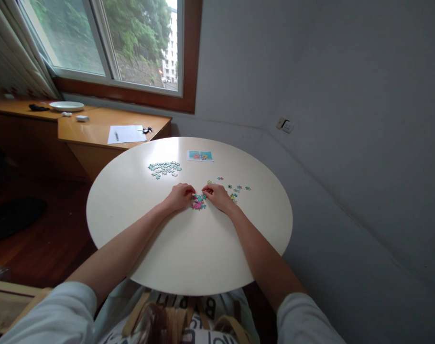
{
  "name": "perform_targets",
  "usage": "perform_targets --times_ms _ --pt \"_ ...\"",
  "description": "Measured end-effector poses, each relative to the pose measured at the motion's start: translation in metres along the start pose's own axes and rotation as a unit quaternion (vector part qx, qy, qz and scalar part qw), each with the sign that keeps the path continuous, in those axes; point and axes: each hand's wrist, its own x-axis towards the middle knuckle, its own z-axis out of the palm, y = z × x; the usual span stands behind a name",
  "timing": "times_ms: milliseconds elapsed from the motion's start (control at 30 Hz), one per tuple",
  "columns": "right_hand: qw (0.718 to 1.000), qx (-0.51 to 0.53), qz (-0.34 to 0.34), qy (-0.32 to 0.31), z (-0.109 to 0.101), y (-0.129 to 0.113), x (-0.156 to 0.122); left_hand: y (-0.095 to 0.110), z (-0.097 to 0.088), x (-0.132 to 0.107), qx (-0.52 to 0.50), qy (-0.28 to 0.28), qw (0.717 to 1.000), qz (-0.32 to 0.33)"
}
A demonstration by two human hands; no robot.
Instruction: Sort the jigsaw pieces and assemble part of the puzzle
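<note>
Pink-and-teal joined puzzle pieces (198,202), probably light, stiff and best held by their edges, lie on the near side of the picture card (200,156), as do left hand (183,196) and right hand (217,197), fingers curled, grip impossible to tell.

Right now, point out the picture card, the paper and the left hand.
Picture card (200,155): head view, middle of its printed face.
Paper (130,134): head view, middle of the sheet.
Left hand (181,196): head view, back of the hand.

Passage is offered between the bare forearms (128,241) over the round white surface (189,253); ahead, it is blocked by the small pink-and-teal jigsaw cluster (198,203).
</note>
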Motion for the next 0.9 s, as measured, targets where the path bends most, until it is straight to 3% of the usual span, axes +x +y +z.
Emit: perform_targets --times_ms 367,633,900 --pt "1.000 -0.015 -0.026 -0.007 0.0009 0.0021 -0.0005 0.0011 -0.0006 -0.0003 -0.003 -0.002 1.000 -0.004" --pt "0.998 0.006 -0.047 0.042 0.0007 0.0035 0.0017 -0.0004 0.0008 0.0000 -0.011 0.002 1.000 -0.001" --pt "0.997 -0.022 -0.056 -0.049 -0.0025 0.0007 -0.0031 -0.0018 0.0007 -0.0001 0.002 0.000 1.000 0.004"
